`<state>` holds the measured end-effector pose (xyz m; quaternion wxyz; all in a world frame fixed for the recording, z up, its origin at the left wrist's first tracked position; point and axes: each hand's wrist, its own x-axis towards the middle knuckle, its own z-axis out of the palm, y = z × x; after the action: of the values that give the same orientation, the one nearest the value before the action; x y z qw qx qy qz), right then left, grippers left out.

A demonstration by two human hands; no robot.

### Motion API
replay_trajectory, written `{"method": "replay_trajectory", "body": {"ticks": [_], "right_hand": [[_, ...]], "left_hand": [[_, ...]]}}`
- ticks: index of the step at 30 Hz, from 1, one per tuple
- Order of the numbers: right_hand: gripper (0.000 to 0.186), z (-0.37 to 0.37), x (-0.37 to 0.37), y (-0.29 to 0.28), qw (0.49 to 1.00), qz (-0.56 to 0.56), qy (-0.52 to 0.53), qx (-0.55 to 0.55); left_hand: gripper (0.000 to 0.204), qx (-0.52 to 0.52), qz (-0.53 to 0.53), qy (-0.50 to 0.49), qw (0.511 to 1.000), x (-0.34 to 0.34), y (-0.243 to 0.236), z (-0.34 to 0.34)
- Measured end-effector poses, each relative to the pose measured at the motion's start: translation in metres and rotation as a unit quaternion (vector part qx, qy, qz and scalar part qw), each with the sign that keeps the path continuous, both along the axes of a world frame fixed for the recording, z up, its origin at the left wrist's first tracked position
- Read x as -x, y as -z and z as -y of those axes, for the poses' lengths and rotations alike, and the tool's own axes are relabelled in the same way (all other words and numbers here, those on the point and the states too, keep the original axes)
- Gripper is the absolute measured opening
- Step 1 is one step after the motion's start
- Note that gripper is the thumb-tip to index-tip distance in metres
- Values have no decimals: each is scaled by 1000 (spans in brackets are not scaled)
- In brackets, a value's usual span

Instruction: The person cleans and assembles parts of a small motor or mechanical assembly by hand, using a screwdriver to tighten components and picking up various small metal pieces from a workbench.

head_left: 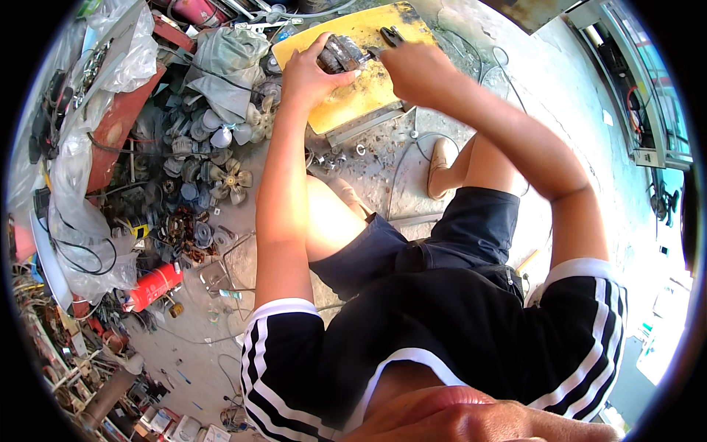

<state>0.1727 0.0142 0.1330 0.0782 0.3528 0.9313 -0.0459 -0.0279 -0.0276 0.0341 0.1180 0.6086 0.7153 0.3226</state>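
Observation:
My left hand [313,77] wraps its thumb and fingers round a dark, grimy metal motor part [341,54] with a ringed body, held on a worn yellow board [346,107]. Just to the right, my right hand [418,72] is closed in a fist, slightly blurred. A dark hand tool [391,35] shows beyond its knuckles, and a narrow dark tip points from the fist toward the motor part. The fist hides most of the tool, so its exact kind is unclear.
Below the board, metal bits and a ring [360,149] litter the floor. Old motor parts and a fan blade [232,181] are heaped on the left, near a red cylinder [153,287]. A black cable [508,70] curves across the floor at right.

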Motion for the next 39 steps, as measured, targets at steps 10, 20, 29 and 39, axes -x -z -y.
{"method": "replay_trajectory", "body": {"ticks": [10, 20, 29, 39], "right_hand": [[44, 42, -22, 140, 871, -470, 136, -55], [38, 37, -39, 132, 796, -520, 249, 184], [35, 18, -40, 79, 892, -365, 199, 179], [31, -34, -2, -8, 961, -59, 70, 260]], "left_hand": [[90, -10, 61, 33, 998, 2, 3, -1], [89, -5, 35, 20, 999, 1, 3, 1], [95, 11, 13, 20, 1000, -3, -2, 1], [95, -3, 0, 10, 1000, 4, 9, 3]]}}
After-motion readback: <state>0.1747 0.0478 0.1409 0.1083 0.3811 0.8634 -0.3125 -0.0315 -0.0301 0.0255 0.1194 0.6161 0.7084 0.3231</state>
